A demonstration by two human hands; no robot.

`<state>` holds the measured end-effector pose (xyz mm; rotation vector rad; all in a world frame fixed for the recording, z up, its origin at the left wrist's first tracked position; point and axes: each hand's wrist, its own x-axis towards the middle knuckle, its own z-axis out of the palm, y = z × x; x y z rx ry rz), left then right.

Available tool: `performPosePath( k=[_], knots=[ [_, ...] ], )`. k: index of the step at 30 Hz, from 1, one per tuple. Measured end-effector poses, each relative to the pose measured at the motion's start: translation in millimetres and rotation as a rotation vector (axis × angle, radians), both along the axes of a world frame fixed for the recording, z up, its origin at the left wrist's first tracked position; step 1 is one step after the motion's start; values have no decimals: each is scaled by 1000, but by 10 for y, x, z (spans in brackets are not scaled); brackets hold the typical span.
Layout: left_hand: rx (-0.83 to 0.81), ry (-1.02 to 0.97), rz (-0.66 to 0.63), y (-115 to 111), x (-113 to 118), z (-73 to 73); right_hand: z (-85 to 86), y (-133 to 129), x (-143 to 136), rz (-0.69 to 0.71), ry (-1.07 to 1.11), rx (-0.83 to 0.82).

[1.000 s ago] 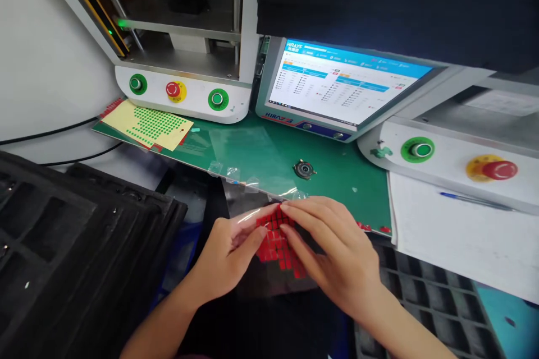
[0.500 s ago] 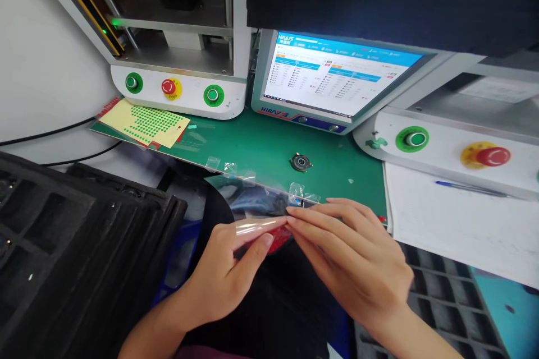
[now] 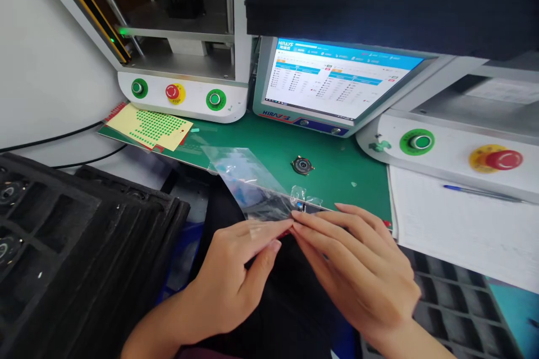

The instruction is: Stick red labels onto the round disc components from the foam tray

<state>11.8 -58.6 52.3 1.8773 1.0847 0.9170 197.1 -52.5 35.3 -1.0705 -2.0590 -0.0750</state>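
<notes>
A clear plastic film [image 3: 249, 176] stretches from my fingertips up across the front edge of the green mat. My left hand [image 3: 246, 269] pinches its lower end between thumb and fingers. Against those fingertips press the fingers of my right hand [image 3: 357, 263], held close together on the same end of the film. A sliver of something red [image 3: 286, 233] shows beneath the left fingers; most of it is hidden. Beyond the hands, a round black watch-like module [image 3: 302, 165] lies on the green mat [image 3: 269, 134].
Stacked black foam trays [image 3: 84, 258] stand at the left, another tray [image 3: 455, 303] at lower right. Behind the mat are a monitor [image 3: 328, 81] and machine panels with buttons. A yellow sheet of green dots [image 3: 155, 126], paper [image 3: 463, 224] and a blue pen [image 3: 480, 192] lie nearby.
The film now rises flatter and farther over the mat, where before it curled over my left fingers. Less of the red thing shows. Both hands have shifted slightly right.
</notes>
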Motion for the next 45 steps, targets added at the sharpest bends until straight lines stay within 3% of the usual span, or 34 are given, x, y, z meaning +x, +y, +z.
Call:
performPosePath(
  k=[5,7,10,12,14,16,18,21,26,31,35,40,45],
  knots=[
    [-113,-30,26,-57,18,-9,-35,-46,-9,-53,-43,79],
    [-156,-42,104,19,-18,-30,5,-126,17,-68,-55,95],
    [-145,-187,443,367,-149,-151,76,-268,99,-26,-55,38],
    [-198,-429,661,716,-261,-293,80,-317,153,3,-19,-3],
    [-435,-700,760,1065,-352,-449,33,-310,181,3,34,29],
    [-574,-780,796,1340,-395,-582,-44,-268,185,8,51,98],
    [-667,-758,796,1505,-391,-670,-122,-235,182,19,36,133],
    [-781,-683,769,1562,-359,-711,-193,-251,197,3,39,96],
    [-813,-490,750,1327,-490,-631,-190,-337,238,9,125,-7],
    [-881,-280,587,1187,-708,-565,-180,-328,198,32,156,-18],
    [-886,-160,523,1449,-697,-590,-181,-331,161,40,158,4],
    [-800,-64,496,1819,-512,-621,-183,-364,181,5,169,0],
    [-751,-39,330,1778,-374,-570,-225,-383,213,-34,165,5]
  ],
)
